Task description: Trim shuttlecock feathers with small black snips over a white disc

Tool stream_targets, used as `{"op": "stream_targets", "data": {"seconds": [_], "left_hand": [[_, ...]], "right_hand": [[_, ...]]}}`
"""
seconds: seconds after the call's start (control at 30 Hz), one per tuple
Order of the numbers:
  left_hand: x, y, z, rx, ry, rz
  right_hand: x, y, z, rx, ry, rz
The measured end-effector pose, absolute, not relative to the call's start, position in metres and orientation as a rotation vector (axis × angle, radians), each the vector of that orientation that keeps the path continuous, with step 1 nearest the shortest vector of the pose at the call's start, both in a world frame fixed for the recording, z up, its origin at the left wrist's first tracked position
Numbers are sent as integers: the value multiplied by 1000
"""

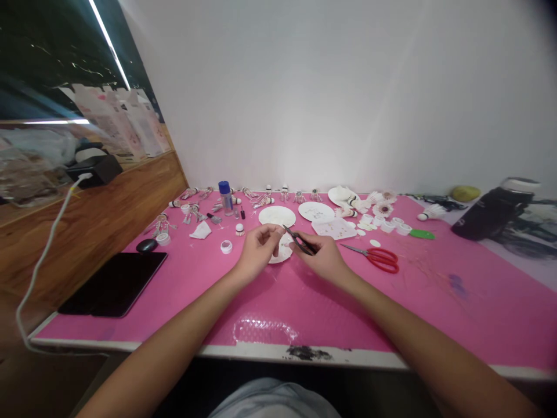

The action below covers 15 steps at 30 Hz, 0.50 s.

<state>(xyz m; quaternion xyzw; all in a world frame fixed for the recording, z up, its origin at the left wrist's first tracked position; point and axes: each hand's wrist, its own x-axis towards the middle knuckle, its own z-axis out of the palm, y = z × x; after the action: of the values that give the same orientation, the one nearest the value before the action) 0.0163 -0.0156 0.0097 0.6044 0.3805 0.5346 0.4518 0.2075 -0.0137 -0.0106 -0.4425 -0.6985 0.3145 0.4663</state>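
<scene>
My left hand (257, 251) is closed in a pinch just above a small white disc (282, 251) on the pink mat (304, 302); what it pinches is too small to name. My right hand (321, 256) grips small black scissors (299, 239), whose blades point up and left toward the left fingertips. The two hands nearly meet over the disc at the middle of the table.
Red-handled scissors (379, 258) lie right of my right hand. White plates (277, 216), shuttlecocks (430, 212), small white caps (226, 247), a blue-capped bottle (225, 197) and several feather pieces line the back. A black tablet (114, 283) lies at left, a dark bag (491, 215) at right.
</scene>
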Motion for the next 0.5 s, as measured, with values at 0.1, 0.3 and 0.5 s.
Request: {"op": "stream_targets", "data": {"seconds": [0.1,0.3,0.5], "left_hand": [[16,-17,11,1489,932,1311],[15,-21,11,1658,1028,1432],[14,-21,14,1637,1050,1372]], "right_hand": [[208,-13,-8,-1105,-1714,811],[209,-11,-8,-1058,-1643,1022],[207,-12,-9,-1036,-1652,1037]]}}
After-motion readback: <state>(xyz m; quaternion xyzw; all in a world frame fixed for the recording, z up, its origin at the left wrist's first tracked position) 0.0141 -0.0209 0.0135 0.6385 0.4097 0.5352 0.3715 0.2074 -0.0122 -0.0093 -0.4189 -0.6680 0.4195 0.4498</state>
